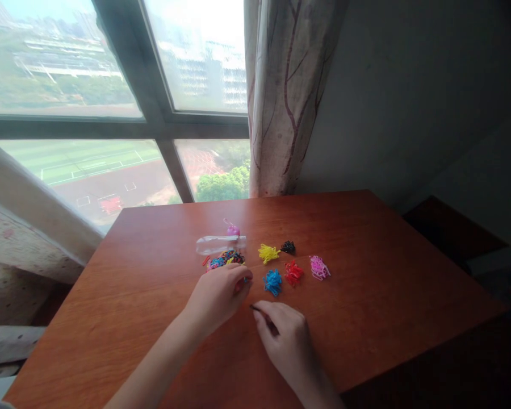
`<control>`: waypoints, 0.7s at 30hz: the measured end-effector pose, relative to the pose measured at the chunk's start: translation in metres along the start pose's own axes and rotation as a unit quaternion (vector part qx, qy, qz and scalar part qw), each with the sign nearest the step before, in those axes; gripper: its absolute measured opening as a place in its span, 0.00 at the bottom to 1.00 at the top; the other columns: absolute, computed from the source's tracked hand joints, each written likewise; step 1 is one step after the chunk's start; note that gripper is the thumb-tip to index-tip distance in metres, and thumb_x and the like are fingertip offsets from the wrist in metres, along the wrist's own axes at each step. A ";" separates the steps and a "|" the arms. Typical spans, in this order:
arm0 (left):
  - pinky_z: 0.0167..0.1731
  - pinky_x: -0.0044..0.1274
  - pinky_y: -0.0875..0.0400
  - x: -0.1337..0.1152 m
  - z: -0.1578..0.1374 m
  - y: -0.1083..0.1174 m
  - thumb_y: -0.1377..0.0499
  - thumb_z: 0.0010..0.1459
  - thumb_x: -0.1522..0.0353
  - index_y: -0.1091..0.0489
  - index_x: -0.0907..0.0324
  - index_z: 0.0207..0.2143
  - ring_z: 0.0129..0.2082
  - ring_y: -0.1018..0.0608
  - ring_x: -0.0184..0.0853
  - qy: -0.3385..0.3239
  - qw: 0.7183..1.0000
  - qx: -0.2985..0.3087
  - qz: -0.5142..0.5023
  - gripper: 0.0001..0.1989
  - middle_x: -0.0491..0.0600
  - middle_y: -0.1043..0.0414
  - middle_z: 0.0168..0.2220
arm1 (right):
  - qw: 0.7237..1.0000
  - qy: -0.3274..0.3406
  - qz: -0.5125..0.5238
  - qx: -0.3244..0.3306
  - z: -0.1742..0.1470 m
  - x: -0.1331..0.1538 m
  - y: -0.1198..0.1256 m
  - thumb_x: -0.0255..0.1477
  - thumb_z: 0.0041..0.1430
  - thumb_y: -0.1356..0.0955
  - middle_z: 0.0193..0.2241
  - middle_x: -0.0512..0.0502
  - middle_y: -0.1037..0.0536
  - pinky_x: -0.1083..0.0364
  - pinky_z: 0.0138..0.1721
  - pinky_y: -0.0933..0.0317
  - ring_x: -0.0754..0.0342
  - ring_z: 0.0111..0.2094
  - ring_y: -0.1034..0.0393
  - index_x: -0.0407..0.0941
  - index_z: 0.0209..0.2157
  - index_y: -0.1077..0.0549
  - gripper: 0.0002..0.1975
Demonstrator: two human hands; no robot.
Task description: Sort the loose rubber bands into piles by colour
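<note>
You seem to be in an upper-floor room of a home. Your wooden desk (387,295) stands before the window (153,124), patterned curtains (292,85) hang at either side of it, and beyond it, below, lies a sports field (97,162).

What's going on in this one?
A person's right hand pinches a dark clip. The left hand is at the mixed pile; whether it grips anything is unclear. Right of that pile lie single-colour ones: yellow pile, black pile, blue pile, red pile and pink pile.
</note>
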State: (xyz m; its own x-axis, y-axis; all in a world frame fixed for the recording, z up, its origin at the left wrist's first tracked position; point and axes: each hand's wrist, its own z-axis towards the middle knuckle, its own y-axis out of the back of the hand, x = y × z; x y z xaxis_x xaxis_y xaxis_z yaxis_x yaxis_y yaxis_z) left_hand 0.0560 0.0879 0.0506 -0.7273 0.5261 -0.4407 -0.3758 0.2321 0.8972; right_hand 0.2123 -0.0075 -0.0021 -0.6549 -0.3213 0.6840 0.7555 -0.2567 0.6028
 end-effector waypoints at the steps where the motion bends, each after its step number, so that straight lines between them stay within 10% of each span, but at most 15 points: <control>1: 0.32 0.21 0.34 0.002 -0.005 0.001 0.48 0.62 0.69 0.26 0.54 0.37 0.34 0.22 0.34 0.002 1.000 -0.004 -0.005 0.11 0.48 0.22 0.35 | 1.000 0.001 -0.019 -0.009 0.003 -0.004 0.003 0.27 0.66 0.38 0.30 0.48 0.20 0.57 0.34 0.38 0.54 0.30 0.26 0.46 0.39 0.24 0.10; 12: 0.30 0.20 0.35 0.019 -0.042 0.004 0.48 0.61 0.68 0.25 0.56 0.33 0.31 0.24 0.33 0.042 0.995 -0.023 -0.090 0.12 0.48 0.23 0.33 | 0.940 -0.103 -0.323 0.025 0.081 -0.070 0.059 0.29 0.64 0.37 0.34 0.46 0.19 0.58 0.32 0.42 0.53 0.34 0.25 0.48 0.41 0.22 0.11; 21: 0.32 0.20 0.35 0.020 -0.044 0.001 0.49 0.61 0.70 0.26 0.56 0.34 0.34 0.24 0.33 0.040 0.991 -0.014 -0.125 0.11 0.47 0.23 0.34 | 0.919 -0.126 -0.366 0.076 0.107 -0.079 0.059 0.29 0.64 0.35 0.32 0.46 0.19 0.57 0.27 0.48 0.52 0.32 0.26 0.49 0.39 0.22 0.09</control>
State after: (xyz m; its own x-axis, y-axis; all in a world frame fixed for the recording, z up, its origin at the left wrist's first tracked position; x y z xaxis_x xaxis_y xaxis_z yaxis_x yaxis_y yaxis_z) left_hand 0.0156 0.0627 0.0409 -0.6528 0.3880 -0.6506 -0.5648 0.3230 0.7594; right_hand 0.3065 0.0998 0.0236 -0.9844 0.1140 0.1337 0.1113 -0.1839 0.9766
